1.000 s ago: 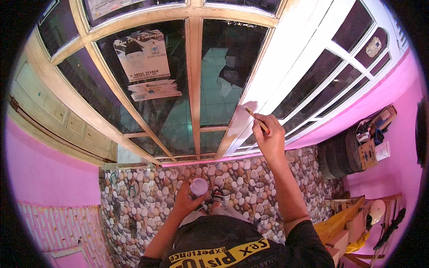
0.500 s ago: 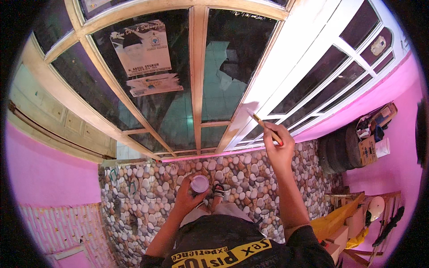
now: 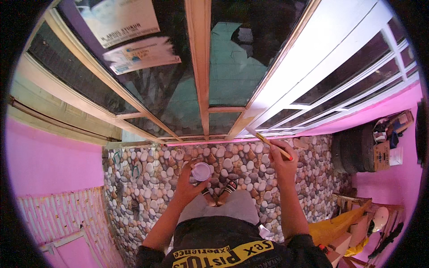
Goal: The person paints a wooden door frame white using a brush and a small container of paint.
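Centre right of the frame: the right hand (image 3: 283, 161) holds a thin paintbrush (image 3: 271, 144), its grip closed on the red-tipped handle, bristles touching the base of the white window frame (image 3: 308, 58). Centre: the left hand (image 3: 190, 183) grips a small cup of white paint (image 3: 201, 171), held apart from the brush. Below both lies a pebble-patterned floor (image 3: 143, 178); pink walls (image 3: 49, 165) flank the scene.

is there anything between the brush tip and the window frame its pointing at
Nothing visible. The right hand holds the paintbrush with its bristle tip up at the white-painted frame, and no object shows between them. The left hand holds the small paint cup lower down, well aside.
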The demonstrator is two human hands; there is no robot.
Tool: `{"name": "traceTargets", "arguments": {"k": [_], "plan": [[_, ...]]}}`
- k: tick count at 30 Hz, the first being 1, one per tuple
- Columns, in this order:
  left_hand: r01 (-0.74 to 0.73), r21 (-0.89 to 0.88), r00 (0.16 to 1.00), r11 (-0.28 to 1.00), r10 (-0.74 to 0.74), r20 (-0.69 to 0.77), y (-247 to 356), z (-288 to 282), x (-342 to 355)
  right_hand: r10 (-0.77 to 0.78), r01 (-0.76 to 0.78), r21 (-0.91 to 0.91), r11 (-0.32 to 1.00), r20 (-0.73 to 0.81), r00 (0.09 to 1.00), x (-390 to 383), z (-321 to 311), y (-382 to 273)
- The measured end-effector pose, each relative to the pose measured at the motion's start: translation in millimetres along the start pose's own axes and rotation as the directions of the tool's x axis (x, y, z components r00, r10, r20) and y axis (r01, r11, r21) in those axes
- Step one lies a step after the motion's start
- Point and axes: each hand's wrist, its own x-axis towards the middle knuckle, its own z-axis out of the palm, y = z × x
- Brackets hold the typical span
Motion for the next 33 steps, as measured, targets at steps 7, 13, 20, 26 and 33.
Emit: {"name": "traceTargets", "arguments": {"k": [7, 13, 20, 26, 33], "plan": [[-0.139, -0.088, 0.989, 0.986, 0.135, -0.052, -69.1, 65.2, 37.4, 0.030, -0.034, 0.083, 0.996, 0.054, 0.998, -5.8, 10.7, 60.1], [-0.032, -0.051, 0.999, 0.998, 0.034, 0.042, -135.3, 126.6, 59.4, -0.141, 0.140, 0.026, 0.990, 0.041, 0.989, -9.2, 24.8, 132.0], [-0.169, -0.116, 0.986, 0.979, 0.167, -0.026, -236.4, 191.0, 80.9, -0.314, 0.319, -0.023, 0.947, 0.125, 0.941, -1.1, 54.4, 239.3], [-0.258, 0.000, 0.966, 0.966, 0.258, -0.034, -331.8, 234.0, 90.0, -0.488, 0.522, -0.272, 0.808, 0.187, 0.853, 0.9, 90.0, 312.5], [-0.355, -0.049, 0.935, 0.934, 0.354, -0.039, -361.3, 244.7, 83.5, -0.429, 0.526, -0.425, 0.736, 0.309, 0.849, -1.1, 119.1, 340.3]]}}
